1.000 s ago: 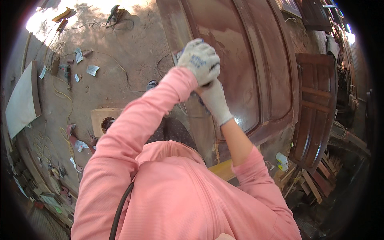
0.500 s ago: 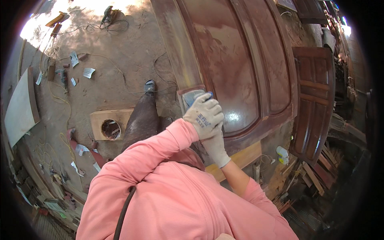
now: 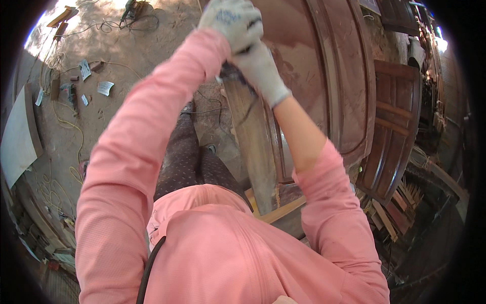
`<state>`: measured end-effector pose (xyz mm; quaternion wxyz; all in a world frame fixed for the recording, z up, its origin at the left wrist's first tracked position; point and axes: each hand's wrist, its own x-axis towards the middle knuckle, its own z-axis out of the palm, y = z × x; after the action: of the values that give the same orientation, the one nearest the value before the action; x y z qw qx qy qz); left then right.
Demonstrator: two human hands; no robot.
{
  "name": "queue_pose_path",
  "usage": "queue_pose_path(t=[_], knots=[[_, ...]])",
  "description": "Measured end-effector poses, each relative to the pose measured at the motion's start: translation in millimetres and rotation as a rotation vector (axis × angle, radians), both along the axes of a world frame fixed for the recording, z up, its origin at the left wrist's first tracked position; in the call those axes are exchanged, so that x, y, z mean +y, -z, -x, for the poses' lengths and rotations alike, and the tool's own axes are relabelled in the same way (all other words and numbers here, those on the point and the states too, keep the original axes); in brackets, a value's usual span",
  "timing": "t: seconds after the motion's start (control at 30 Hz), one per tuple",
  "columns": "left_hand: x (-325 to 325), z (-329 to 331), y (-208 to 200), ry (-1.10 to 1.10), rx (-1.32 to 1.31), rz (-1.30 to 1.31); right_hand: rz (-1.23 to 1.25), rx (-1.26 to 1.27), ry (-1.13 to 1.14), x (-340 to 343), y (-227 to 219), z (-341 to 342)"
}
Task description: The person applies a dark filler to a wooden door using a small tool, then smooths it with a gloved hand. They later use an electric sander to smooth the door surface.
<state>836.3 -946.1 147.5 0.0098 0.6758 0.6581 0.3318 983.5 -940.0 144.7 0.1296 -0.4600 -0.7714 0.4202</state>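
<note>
A brown wooden door with raised panels lies in front of me, and its left stile is sanded to a paler tone. On that stile, at the far end of my reach, is a power sander, mostly hidden by my hands; its dark rear and hanging cord show. My gloved left hand is closed over its front. Behind it, my gloved right hand is closed on the sander's rear grip, fingers partly hidden.
A second panelled door leans at the right. Cords, paper scraps, a drill-like tool and another corded power tool lie on the floor at left. A curved pale board stands at far left. Wood offcuts pile up at right.
Both hands have pushed the sander away from me along the door's left stile, arms now stretched out. More of the stile's near end shows.
</note>
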Motion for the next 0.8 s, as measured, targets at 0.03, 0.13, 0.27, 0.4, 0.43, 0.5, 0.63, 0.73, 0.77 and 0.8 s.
queue_pose_path(t=[0.03, 0.13, 0.27, 0.4, 0.43, 0.5, 0.63, 0.73, 0.77, 0.8], knots=[[16.0, 17.0, 1.2, 0.004, 0.067, -0.116, 0.008, -0.028, 0.009, 10.7, -3.5, 14.8], [18.8, 19.7, 4.4, 0.025, 0.128, -0.212, 0.027, -0.066, 0.037, 14.6, -4.3, 20.9], [-33.7, -40.6, 1.2, 0.028, 0.105, -0.093, 0.111, 0.058, 0.063, -43.8, 6.8, -42.2], [-119.8, -138.0, -8.0, 0.233, -0.067, -0.072, 0.214, 0.086, 0.132, -149.5, -12.7, -149.0], [-143.4, -162.4, -9.9, 0.322, -0.124, -0.019, 0.173, 0.048, 0.131, -181.6, -9.0, -180.9], [-189.1, -204.7, -11.2, 0.498, -0.199, 0.044, 0.1, -0.117, 0.099, -243.8, 7.5, -246.8], [-240.8, -266.2, 6.5, 0.73, -0.219, -0.02, 0.145, -0.21, 0.251, -321.6, -4.0, -302.4], [-234.2, -268.2, 7.9, 0.793, -0.235, -0.031, 0.107, -0.113, 0.32, -318.9, 4.2, -302.9], [-218.1, -255.2, 4.9, 0.78, -0.218, 0.005, -0.031, -0.19, 0.186, -294.2, 1.2, -290.9], [-200.7, -240.3, 1.8, 0.77, -0.202, 0.041, -0.058, -0.193, 0.144, -269.6, 1.5, -277.9]])
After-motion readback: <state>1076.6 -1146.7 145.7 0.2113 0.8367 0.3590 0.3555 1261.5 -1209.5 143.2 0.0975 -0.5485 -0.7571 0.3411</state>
